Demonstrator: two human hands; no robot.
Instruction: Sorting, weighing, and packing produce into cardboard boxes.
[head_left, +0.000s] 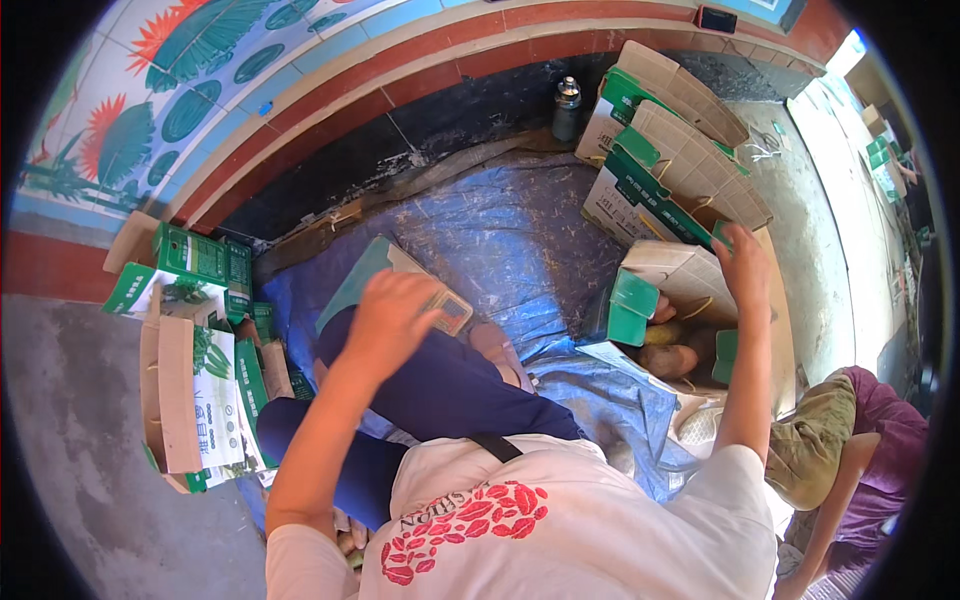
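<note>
Person sits cross-legged on a crumpled blue plastic tarp laid over the floor, boxes all round.

Right hand is up on the raised brown flap of an open green-and-brown corrugated cardboard carton, just right of the knees. Fingers curl over the flap's top edge, grip pinching the flap; thumb side is hidden, so how firmly I cannot tell. Inside the carton are yellowish-brown rounded fruits, partly hidden by the green inner flaps.

Left hand hovers over a flat green-edged weighing scale with a small pale display panel, lying on the tarp in front of the legs. Fingers loosely bent, grip closed on nothing that I can see; whether it touches the scale I cannot tell, the hand is blurred.

Handling, my read: the carton is light, stiff board when empty but bottom-heavy with fruit in it. The flap will fold or tear if it's lifted by that alone; better hold is under the base or on two opposite walls. The fruit probably bruises, so no dropping.

Around: a stack of folded green-and-white cartons on the left, more folded ones leaning at the far right, a dark metal bottle by the wall. Another person in a purple top crouches at lower right, well apart.
</note>
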